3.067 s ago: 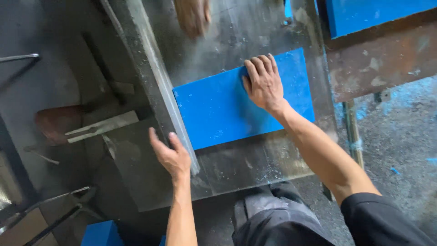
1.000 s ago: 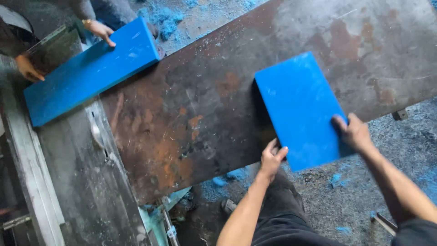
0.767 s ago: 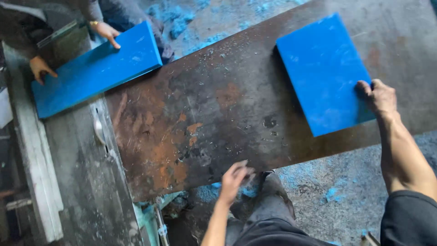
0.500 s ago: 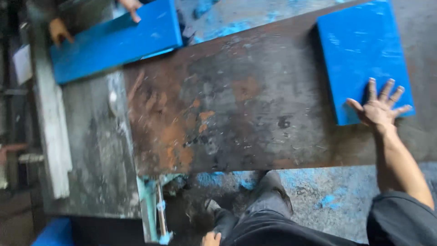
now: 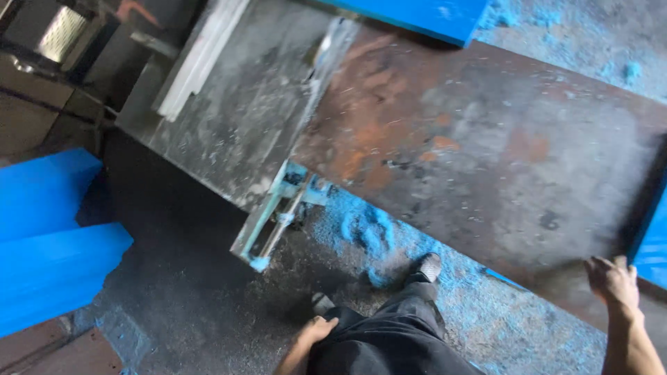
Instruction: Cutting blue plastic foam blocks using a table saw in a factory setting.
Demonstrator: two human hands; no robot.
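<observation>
A: Slab (image 5: 655, 239) first — where is it?
B: Head view, at three o'clock, cut by the right edge. It's a blue slab lying on the rusty table (image 5: 486, 153), and only its near left corner shows.

A: And the right hand (image 5: 613, 281)?
B: At about four o'clock, on the table's near edge, just beside the slab's corner. The fingers point up toward the slab. Whether they touch it I cannot tell; the picture is blurred there. The hand looks loosely open and holds nothing.

A: The left hand (image 5: 314, 332)?
B: At six o'clock, low in the frame, resting against the dark trousers (image 5: 396, 344) at the thigh. The fingers are curled in, with nothing in them that I can see. It is well apart from the slab.

A: What lies around them?
B: A shoe (image 5: 425, 267) stands on the floor just under the table's edge, amid blue dust (image 5: 368, 232). At twelve o'clock, a second blue slab (image 5: 424, 15) lies across the table's far edge. At eleven, a grey metal bed (image 5: 236, 111) meets the table's left end. A pale blue bracket (image 5: 274, 215) hangs below that joint. At nine o'clock, stacked blue blocks (image 5: 52, 243) sit by the left edge, on the floor as far as I can tell.
</observation>
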